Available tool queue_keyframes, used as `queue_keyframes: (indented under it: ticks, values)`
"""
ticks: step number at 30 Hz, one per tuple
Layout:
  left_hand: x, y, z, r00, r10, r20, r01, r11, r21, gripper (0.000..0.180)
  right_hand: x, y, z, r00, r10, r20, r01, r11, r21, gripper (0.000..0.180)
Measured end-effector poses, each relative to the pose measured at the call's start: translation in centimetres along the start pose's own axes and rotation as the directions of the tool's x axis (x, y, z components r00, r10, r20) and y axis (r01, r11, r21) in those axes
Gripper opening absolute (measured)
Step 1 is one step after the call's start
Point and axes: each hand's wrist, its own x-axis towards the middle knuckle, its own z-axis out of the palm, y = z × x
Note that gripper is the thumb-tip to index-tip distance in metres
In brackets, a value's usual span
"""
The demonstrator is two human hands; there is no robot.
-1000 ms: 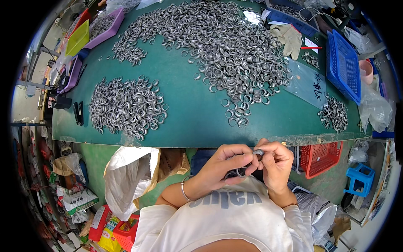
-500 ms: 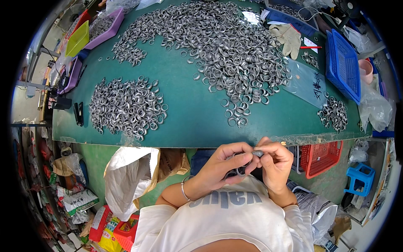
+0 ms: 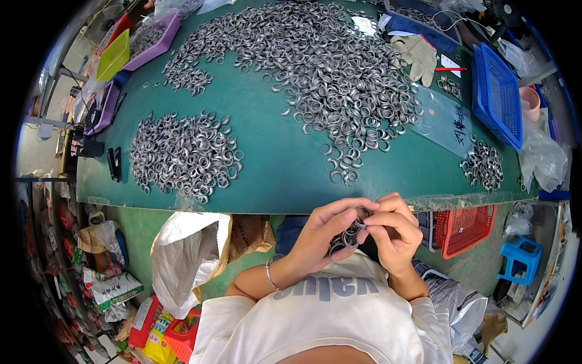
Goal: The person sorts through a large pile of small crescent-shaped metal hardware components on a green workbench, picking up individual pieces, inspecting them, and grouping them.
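Note:
Just in front of the table's near edge, my left hand (image 3: 324, 233) is curled around several grey metal rings (image 3: 347, 236), which show between its thumb and palm. My right hand (image 3: 394, 230) meets it there, its thumb and fingers pinching a ring (image 3: 363, 216) at the top of the handful. On the green table (image 3: 260, 145) ahead lies a big heap of rings (image 3: 339, 67). A separate pile of rings (image 3: 182, 155) is at the left, and a smaller pile (image 3: 483, 165) at the right.
A blue basket (image 3: 497, 97), a work glove (image 3: 416, 56) and a clear plastic bag (image 3: 445, 124) lie at the right. A black stapler (image 3: 114, 164) is by the left pile. Below the edge stand an open paper sack (image 3: 188, 255) and a red basket (image 3: 467, 229).
My fingers have turned the ring, which now shows its round opening instead of its side. More of the rings in my left hand are visible.

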Motion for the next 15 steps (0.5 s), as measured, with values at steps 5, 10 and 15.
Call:
queue_keyframes:
  ticks: [5, 10, 15]
  values:
    - [0.3, -0.9, -0.4, 0.997, 0.076, -0.021, -0.075, 0.996, 0.050, 0.027, 0.1, 0.0, 0.2, 0.998, 0.053, -0.025, -0.051, 0.998, 0.047, 0.019]
    - [0.5, -1.0, -1.8, 0.999, 0.041, -0.007, -0.042, 0.987, -0.153, 0.022, -0.7, 1.5, 0.2, 0.939, 0.306, -0.157, -0.270, 0.938, 0.217, 0.019]
    - [0.7, -2.0, -4.1, 0.997, 0.051, -0.057, -0.069, 0.930, -0.360, 0.020, -0.1, 5.1, -0.4, 0.913, 0.365, -0.181, -0.389, 0.913, -0.122, 0.018]
